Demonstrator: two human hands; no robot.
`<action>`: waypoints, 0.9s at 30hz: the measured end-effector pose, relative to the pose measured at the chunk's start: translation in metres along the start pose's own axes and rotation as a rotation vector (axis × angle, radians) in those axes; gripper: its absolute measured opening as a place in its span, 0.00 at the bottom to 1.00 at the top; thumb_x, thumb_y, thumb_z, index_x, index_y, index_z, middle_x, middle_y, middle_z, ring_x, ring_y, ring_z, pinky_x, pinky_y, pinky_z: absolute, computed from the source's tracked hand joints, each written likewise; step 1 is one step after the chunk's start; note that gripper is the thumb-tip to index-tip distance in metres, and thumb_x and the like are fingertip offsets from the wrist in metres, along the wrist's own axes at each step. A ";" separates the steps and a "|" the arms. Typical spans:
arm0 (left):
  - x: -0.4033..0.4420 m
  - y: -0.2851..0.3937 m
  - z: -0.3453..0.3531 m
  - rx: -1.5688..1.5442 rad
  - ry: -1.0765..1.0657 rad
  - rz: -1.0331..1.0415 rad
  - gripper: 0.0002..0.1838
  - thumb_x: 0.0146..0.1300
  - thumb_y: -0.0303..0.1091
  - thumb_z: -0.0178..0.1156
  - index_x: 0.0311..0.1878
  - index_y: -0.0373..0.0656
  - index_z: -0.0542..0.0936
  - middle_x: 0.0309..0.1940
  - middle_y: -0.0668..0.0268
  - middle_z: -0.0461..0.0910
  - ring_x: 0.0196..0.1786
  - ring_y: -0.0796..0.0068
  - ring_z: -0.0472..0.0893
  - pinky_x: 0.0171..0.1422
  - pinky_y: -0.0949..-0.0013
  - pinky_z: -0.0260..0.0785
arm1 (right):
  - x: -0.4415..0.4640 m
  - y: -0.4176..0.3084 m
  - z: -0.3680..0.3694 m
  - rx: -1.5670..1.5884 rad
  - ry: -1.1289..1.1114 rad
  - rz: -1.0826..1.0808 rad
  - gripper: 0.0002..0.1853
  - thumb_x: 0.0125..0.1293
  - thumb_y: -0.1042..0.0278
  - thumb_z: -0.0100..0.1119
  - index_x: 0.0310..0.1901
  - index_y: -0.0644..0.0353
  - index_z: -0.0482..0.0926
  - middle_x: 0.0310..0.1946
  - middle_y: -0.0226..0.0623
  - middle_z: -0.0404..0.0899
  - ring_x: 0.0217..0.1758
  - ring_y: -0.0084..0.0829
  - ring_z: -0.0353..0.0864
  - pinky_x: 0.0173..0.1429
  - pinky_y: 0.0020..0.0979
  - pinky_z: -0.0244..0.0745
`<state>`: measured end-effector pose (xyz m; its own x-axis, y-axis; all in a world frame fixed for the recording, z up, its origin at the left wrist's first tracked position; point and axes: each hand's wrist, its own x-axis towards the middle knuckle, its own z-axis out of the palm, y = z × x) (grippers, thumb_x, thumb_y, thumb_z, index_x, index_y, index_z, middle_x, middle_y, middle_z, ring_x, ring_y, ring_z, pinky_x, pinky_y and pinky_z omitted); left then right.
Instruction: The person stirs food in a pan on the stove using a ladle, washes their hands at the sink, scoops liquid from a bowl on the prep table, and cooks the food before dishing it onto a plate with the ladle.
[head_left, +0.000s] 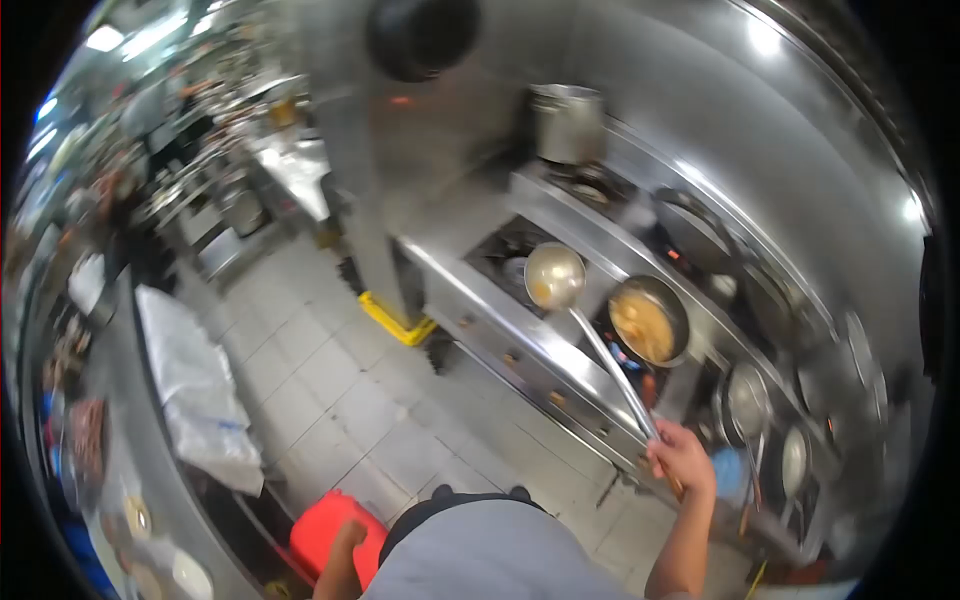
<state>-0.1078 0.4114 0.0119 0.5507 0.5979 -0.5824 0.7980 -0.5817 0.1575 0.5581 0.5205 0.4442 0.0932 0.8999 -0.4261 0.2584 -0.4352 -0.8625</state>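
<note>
My right hand (682,455) is closed round the handle of a long metal ladle (555,275). The ladle's round bowl hangs over the stove, left of a dark pan (650,320) that holds a yellow-brown liquid with pieces in it. A flame glows beneath the pan's near edge. Low on the left, my left hand (350,535) hangs in front of a red container (325,530); its fingers are too small and blurred to make out.
A tall pot (568,125) stands at the back of the stove. Several pans, one a black pan (695,230), line the right side. A steel counter with a white plastic sheet (195,380) runs along the left. A yellow pillar guard (395,322) sits on the tiled floor.
</note>
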 end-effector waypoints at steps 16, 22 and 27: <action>0.110 0.062 -0.082 -1.675 0.489 -0.715 0.22 0.68 0.31 0.53 0.64 0.40 0.75 0.40 0.60 0.82 0.25 0.71 0.79 0.23 0.66 0.72 | 0.059 0.133 -0.114 -0.493 0.589 -0.139 0.40 0.55 0.82 0.59 0.74 0.66 0.63 0.56 0.62 0.77 0.63 0.59 0.75 0.70 0.43 0.69; 0.141 0.111 -0.100 -1.565 0.449 -0.688 0.22 0.65 0.30 0.57 0.63 0.40 0.77 0.41 0.62 0.82 0.27 0.73 0.77 0.27 0.71 0.69 | 0.070 0.160 -0.140 -0.418 0.499 -0.013 0.40 0.54 0.81 0.59 0.73 0.67 0.65 0.52 0.54 0.79 0.51 0.42 0.80 0.57 0.35 0.75; 0.124 0.159 -0.050 -1.624 0.240 -0.789 0.22 0.66 0.30 0.57 0.63 0.40 0.77 0.39 0.61 0.82 0.24 0.71 0.79 0.26 0.67 0.71 | 0.071 0.170 -0.152 -0.553 0.453 -0.305 0.38 0.57 0.76 0.63 0.73 0.65 0.66 0.46 0.46 0.82 0.43 0.33 0.82 0.52 0.34 0.78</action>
<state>0.0996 0.4210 0.0047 -0.1285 0.5786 -0.8054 0.1982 0.8108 0.5508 0.7548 0.5148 0.3090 0.2938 0.9537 0.0643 0.7671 -0.1951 -0.6111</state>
